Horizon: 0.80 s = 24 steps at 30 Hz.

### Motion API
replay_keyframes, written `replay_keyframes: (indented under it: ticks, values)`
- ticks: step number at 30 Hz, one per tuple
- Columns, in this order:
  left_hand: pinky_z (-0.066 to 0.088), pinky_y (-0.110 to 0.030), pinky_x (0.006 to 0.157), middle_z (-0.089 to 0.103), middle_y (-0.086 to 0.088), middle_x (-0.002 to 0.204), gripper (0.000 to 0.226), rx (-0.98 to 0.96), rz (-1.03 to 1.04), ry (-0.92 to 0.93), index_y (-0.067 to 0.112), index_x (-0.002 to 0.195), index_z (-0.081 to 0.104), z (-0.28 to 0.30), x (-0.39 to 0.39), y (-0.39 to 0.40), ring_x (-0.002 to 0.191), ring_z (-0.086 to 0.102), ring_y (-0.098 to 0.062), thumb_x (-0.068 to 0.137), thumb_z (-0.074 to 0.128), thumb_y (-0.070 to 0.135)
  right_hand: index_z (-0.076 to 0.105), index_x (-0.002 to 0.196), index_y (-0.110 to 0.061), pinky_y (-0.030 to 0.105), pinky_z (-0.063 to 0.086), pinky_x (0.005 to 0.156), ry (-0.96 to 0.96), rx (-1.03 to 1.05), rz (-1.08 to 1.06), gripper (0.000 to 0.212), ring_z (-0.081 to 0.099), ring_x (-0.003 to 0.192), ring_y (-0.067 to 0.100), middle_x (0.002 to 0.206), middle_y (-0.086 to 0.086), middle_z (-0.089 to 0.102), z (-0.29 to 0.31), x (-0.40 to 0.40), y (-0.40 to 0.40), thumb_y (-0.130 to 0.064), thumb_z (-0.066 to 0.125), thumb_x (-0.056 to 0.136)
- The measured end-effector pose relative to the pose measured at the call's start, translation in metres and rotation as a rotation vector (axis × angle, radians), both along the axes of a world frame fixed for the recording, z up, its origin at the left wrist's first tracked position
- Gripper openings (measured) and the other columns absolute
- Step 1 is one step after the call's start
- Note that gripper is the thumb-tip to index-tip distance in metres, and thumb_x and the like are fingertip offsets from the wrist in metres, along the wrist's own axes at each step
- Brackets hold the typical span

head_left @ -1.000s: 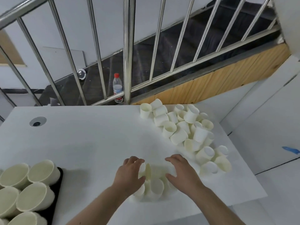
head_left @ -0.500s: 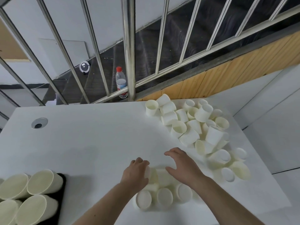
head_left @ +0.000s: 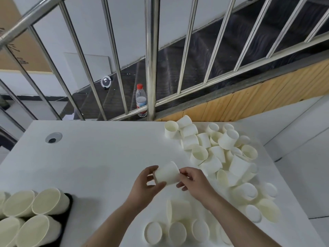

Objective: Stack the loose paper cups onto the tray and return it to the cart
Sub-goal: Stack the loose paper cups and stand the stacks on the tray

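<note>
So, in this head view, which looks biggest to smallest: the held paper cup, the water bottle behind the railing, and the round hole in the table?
1. White paper cup held in both hands, nearest the camera.
2. Clear red-capped plastic water bottle, farther away, so its true size is unsure.
3. Round grey hole in the white table.

The black tray [head_left: 68,207] is running off the left edge, its cup stacks [head_left: 35,220] cropped; the bottle [head_left: 141,99] label is probably too small to read.

One tray [head_left: 68,207], one bottle [head_left: 141,98], two hands (cups uncountable).
</note>
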<state>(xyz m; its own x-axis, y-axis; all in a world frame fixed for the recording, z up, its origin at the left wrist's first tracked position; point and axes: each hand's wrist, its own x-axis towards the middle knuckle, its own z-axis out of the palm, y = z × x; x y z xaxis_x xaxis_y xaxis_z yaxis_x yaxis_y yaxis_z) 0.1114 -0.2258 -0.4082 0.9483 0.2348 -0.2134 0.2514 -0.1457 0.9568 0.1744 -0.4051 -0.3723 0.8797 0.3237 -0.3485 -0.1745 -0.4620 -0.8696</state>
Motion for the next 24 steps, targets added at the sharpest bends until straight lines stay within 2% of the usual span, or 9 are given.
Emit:
replay_keyframes:
  ticks: [3,6,9,14,17,20,24]
  values:
    - [0.051,-0.025,0.09,0.049,0.016,0.125,0.065,0.173,-0.113,0.02,0.039,0.127,0.044,-0.007,0.001,0.004,0.114,0.053,-0.003,0.074,0.08,0.026,0.07,0.093,-0.019,0.026,0.054,0.076,-0.161,-0.136,0.126,0.013,0.066,0.08,0.009,0.088,-0.006,0.069,-0.003,0.002,-0.005,-0.019,0.058,0.095]
    - [0.044,-0.024,0.099,0.038,0.019,0.132,0.082,0.42,-0.233,-0.026,0.035,0.141,0.033,-0.008,0.003,0.006,0.12,0.043,0.0,0.073,0.079,0.034,0.071,0.104,-0.018,0.02,0.047,0.085,-0.409,-0.308,0.376,0.019,0.06,0.092,0.005,0.1,-0.009,0.063,-0.006,0.002,-0.009,-0.024,0.056,0.097]
    - [0.042,-0.022,0.1,0.034,0.02,0.134,0.087,0.516,-0.315,-0.097,0.032,0.145,0.028,-0.006,0.005,0.004,0.12,0.04,0.001,0.074,0.077,0.037,0.069,0.116,-0.018,0.023,0.044,0.093,-0.525,-0.415,0.576,0.026,0.054,0.105,0.01,0.112,-0.006,0.059,-0.006,-0.001,-0.009,-0.024,0.05,0.099]
    - [0.046,-0.024,0.095,0.042,0.014,0.134,0.085,0.601,-0.396,-0.13,0.029,0.145,0.031,-0.014,0.009,0.001,0.119,0.047,-0.006,0.073,0.075,0.04,0.066,0.121,-0.017,0.031,0.044,0.094,-0.542,-0.473,0.679,0.031,0.05,0.109,0.015,0.118,-0.002,0.055,-0.009,-0.007,-0.004,-0.021,0.043,0.101]
    - [0.048,-0.024,0.09,0.043,0.009,0.134,0.082,0.664,-0.374,-0.101,0.024,0.145,0.031,-0.021,0.008,0.001,0.118,0.048,-0.011,0.075,0.072,0.036,0.059,0.128,-0.022,0.025,0.044,0.094,-0.518,-0.435,0.644,0.032,0.05,0.111,0.01,0.126,-0.009,0.048,-0.013,-0.01,-0.003,-0.022,0.048,0.098]
    - [0.048,-0.024,0.089,0.038,0.004,0.136,0.081,0.737,-0.344,0.001,0.021,0.147,0.027,-0.025,0.004,0.007,0.121,0.046,-0.015,0.078,0.068,0.031,0.054,0.132,-0.024,0.019,0.043,0.086,-0.477,-0.451,0.499,0.036,0.056,0.104,0.008,0.126,-0.013,0.043,-0.016,-0.013,-0.004,-0.031,0.05,0.097]
    - [0.048,-0.024,0.088,0.033,0.003,0.137,0.08,0.778,-0.362,0.143,0.021,0.146,0.025,-0.033,-0.004,0.014,0.122,0.044,-0.016,0.078,0.065,0.027,0.051,0.132,-0.023,0.028,0.045,0.088,-0.298,-0.691,0.445,0.048,0.058,0.105,0.014,0.122,-0.006,0.054,-0.022,-0.017,0.0,-0.051,0.05,0.093]
